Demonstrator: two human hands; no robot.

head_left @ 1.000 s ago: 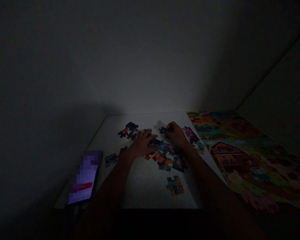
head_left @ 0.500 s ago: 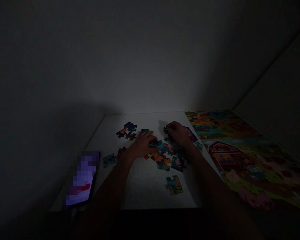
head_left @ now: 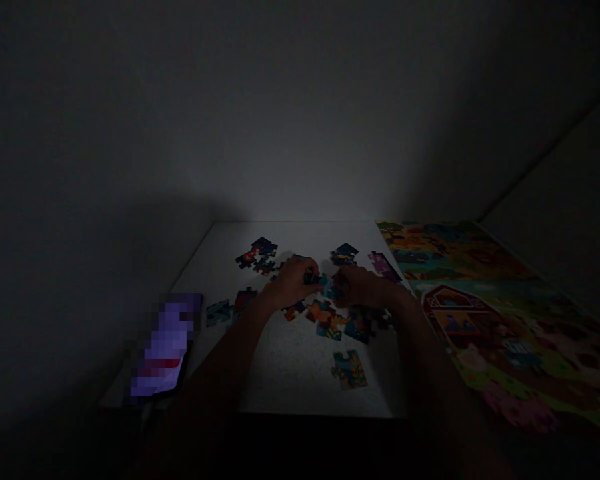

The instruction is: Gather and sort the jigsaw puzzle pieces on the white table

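Observation:
My left hand (head_left: 293, 281) is closed, thumb and fingers pinching a dark jigsaw puzzle piece (head_left: 310, 277) over the middle of the white table. Facing it, my right hand (head_left: 360, 287) has its fingers curled on teal jigsaw puzzle pieces (head_left: 330, 287), which meet the dark one; whether they are locked together I cannot tell. Just below the hands lie orange pieces (head_left: 321, 311) and a piece with yellow stripes (head_left: 329, 329). Some pieces under and behind my fingers are hidden, and the dim light blurs detail.
A lit phone (head_left: 165, 350) lies at the left edge of the white table (head_left: 290, 373). Loose pieces (head_left: 263, 247) lie back left, others (head_left: 345, 254) back right, and one (head_left: 350, 370) near the front. Finished-looking farm (head_left: 510, 347) and animal pictures (head_left: 445, 247) spread on the right.
My right hand has moved left and nearer from the back-right pieces, uncovering them. My left hand, flat over the pieces before, has lifted and closed on a piece.

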